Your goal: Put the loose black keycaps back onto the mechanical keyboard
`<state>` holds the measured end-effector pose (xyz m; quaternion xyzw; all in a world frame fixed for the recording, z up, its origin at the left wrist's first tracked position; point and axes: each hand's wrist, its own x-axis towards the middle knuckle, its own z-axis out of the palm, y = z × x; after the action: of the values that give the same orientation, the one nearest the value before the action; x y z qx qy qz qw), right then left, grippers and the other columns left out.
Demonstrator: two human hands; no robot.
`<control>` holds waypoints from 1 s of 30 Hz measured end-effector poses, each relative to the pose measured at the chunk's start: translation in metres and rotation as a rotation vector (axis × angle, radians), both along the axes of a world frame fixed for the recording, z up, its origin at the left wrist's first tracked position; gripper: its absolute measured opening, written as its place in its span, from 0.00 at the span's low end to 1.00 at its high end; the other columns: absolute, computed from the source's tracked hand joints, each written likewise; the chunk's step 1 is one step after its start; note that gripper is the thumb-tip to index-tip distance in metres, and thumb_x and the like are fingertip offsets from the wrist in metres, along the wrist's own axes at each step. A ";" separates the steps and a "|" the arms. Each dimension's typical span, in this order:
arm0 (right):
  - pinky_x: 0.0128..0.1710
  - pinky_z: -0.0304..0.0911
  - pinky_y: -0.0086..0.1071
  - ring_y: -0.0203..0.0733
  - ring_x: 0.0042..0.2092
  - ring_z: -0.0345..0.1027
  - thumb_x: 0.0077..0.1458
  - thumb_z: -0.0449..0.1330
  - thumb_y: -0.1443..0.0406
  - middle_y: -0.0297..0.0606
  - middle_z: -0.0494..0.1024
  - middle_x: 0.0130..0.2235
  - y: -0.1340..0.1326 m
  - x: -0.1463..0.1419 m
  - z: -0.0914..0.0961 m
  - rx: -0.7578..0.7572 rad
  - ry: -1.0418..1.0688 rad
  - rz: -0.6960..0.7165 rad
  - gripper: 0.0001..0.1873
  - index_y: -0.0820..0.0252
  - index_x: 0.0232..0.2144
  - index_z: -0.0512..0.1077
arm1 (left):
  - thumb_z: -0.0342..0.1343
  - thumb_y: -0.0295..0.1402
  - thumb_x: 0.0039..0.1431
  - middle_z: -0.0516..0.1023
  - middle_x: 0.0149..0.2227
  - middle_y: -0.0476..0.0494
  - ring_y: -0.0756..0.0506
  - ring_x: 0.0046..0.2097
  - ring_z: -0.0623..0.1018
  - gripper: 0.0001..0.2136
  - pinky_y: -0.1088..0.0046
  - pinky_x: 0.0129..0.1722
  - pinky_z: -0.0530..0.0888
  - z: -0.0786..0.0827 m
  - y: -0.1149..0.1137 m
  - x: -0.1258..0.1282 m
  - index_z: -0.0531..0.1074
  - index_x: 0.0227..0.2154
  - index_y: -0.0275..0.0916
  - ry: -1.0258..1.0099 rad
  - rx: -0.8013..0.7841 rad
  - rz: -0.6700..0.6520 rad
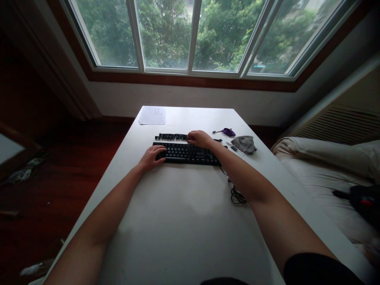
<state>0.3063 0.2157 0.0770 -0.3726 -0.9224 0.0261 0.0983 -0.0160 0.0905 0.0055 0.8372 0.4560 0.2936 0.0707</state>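
A black keyboard lies crosswise on the white table. My left hand grips its left end, the thumb low at the front edge and the fingers over the keys. Behind the keyboard runs a row of loose black keycaps. My right hand reaches across the keyboard's right part to this row. Its fingers are pinched together at the keycaps, and whatever they hold is hidden. The right forearm covers part of the keyboard's right end.
On the white table lie a grey cloth, a purple item with a brush-like end, a small dark piece and a coiled black cable. Papers lie at the far left corner. A cushioned seat stands right.
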 end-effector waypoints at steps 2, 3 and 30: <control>0.35 0.53 0.30 0.37 0.34 0.65 0.58 0.61 0.62 0.36 0.78 0.35 -0.007 0.006 0.002 -0.089 0.026 0.019 0.11 0.60 0.41 0.79 | 0.61 0.41 0.61 0.71 0.61 0.42 0.37 0.63 0.69 0.22 0.51 0.65 0.64 -0.001 0.000 0.000 0.71 0.57 0.46 -0.001 -0.001 -0.002; 0.34 0.52 0.30 0.36 0.33 0.64 0.57 0.61 0.62 0.35 0.78 0.34 -0.010 0.008 0.002 -0.129 0.027 0.030 0.11 0.59 0.41 0.79 | 0.61 0.41 0.61 0.71 0.62 0.42 0.37 0.63 0.69 0.22 0.50 0.65 0.64 -0.001 0.000 0.000 0.71 0.57 0.46 -0.001 -0.002 -0.001; 0.37 0.60 0.33 0.47 0.42 0.74 0.56 0.62 0.62 0.45 0.81 0.42 -0.044 -0.018 0.014 -0.068 -0.378 -0.018 0.12 0.57 0.42 0.78 | 0.60 0.41 0.60 0.71 0.62 0.42 0.37 0.64 0.68 0.22 0.50 0.66 0.63 0.001 -0.002 0.001 0.72 0.57 0.46 -0.002 -0.025 0.003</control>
<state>0.2882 0.1717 0.0907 -0.3822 -0.9197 -0.0140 -0.0894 -0.0152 0.0888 0.0068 0.8353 0.4608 0.2886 0.0811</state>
